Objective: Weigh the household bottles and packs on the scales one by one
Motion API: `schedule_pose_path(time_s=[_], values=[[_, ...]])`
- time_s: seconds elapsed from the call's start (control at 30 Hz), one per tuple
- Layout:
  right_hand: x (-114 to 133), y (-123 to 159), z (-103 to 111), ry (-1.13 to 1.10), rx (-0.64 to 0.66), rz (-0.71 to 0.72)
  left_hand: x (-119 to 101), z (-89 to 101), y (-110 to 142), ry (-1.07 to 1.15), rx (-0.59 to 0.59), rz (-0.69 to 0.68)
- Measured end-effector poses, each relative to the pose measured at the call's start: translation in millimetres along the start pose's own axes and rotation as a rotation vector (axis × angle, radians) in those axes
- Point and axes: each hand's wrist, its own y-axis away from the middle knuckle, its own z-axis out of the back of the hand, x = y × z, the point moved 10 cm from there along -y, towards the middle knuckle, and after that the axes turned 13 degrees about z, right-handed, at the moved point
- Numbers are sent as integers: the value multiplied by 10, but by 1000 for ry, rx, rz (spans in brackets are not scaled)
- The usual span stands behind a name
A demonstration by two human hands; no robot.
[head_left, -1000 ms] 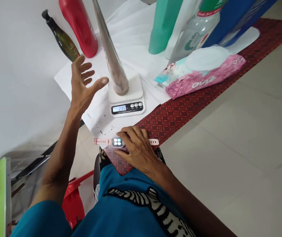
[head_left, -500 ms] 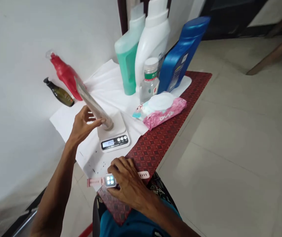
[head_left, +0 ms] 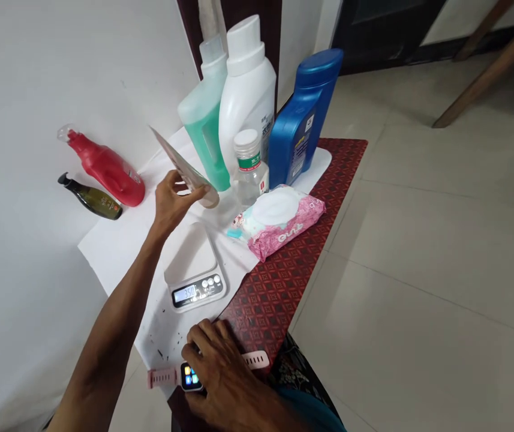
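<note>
My left hand (head_left: 172, 203) pinches a squeeze tube (head_left: 185, 169) near its cap end. The tube tilts up and to the left, in the air behind the white digital kitchen scale (head_left: 192, 249). Nothing lies on the scale's platform, and its lit display seems to read 350. Close to the table's front corner, my right hand (head_left: 223, 369) curls over a smartwatch (head_left: 191, 377) with a pale pink strap. The watch screen is lit with coloured icons; my palm hides the middle of the strap.
Behind stand a green liquid bottle (head_left: 205, 129), a white detergent bottle (head_left: 248, 90), a blue bottle (head_left: 299, 120) and a clear jar (head_left: 250, 174). A wipes pack (head_left: 283, 231) lies in front. A red bottle (head_left: 108, 171) and a dark pump bottle (head_left: 92, 200) are at the left wall.
My left hand has lifted the tube off the scale and carried it back and to the right. My right hand stays on the smartwatch. The camera view has shifted somewhat.
</note>
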Motion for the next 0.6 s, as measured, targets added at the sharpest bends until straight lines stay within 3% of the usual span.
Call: schedule_pose_path(time_s=[0.13, 0.37, 0.5, 0.6], values=[[14, -15, 1, 15, -3, 21, 115, -376, -73, -26, 59, 15], [-7, 8, -36, 89, -29, 9, 139, -580, -166, -76, 119, 25], [46, 35, 25, 140, -75, 13, 254, -466, -122, -36, 185, 73], [128, 122, 178, 128, -160, 56, 500, -71, -6, -23, 140, 128]])
